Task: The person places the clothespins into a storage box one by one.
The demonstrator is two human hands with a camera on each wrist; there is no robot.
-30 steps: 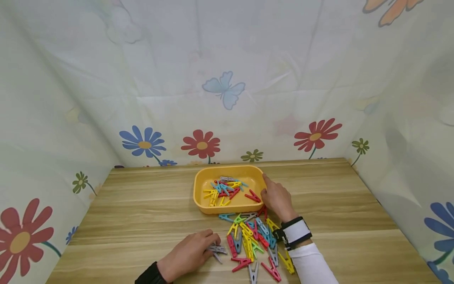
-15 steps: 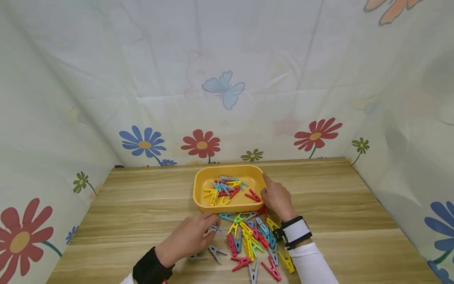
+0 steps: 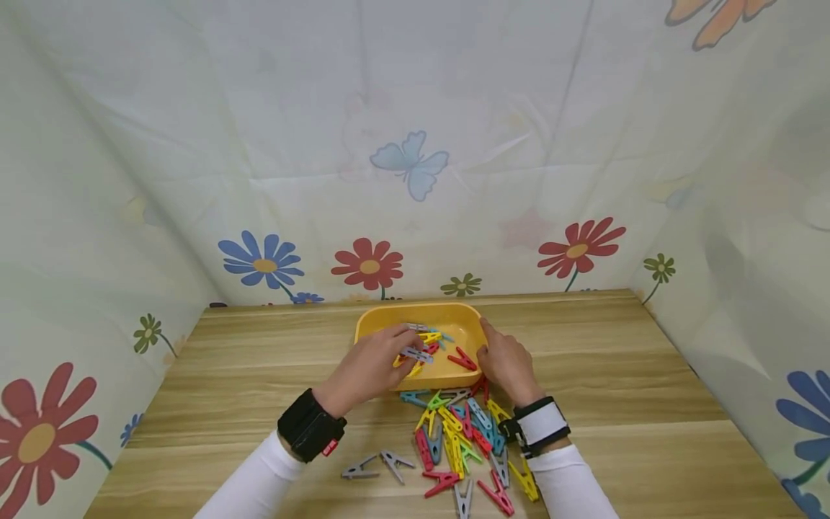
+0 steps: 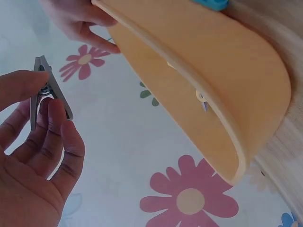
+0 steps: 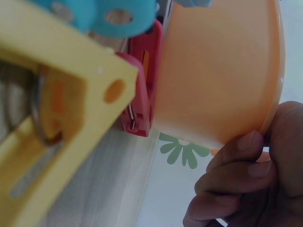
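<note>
Over the yellow plastic tray (image 3: pixel 382 316), my left hand (image 3: pixel 369 364) pinches a grey clothespin (image 3: pixel 417 355). In the left wrist view this grey clothespin (image 4: pixel 57 92) is held between thumb and fingers, outside any contact with the tray wall. My right hand (image 3: pixel 509 362) grips the tray's right rim; the right wrist view shows curled fingers (image 5: pixel 236 177) against the wall's outer side. Inside the tray lie several clothespins, including a red one (image 3: pixel 463 359) at the right and a yellow one (image 3: pixel 430 336); the left hand hides some of them.
A loose pile of coloured clothespins (image 3: pixel 454 440) lies in front of the tray, close to the right wrist. Two grey clothespins (image 3: pixel 393 465) lie left of the pile. Flower-printed curtains (image 3: pixel 415 238) stand at the back and both sides of the wooden table (image 3: pixel 259 382).
My left hand has carried a grey clothespin from the table, left of the pile, forward over the tray. Two other grey ones lie uncovered where it was. The right hand stays put.
</note>
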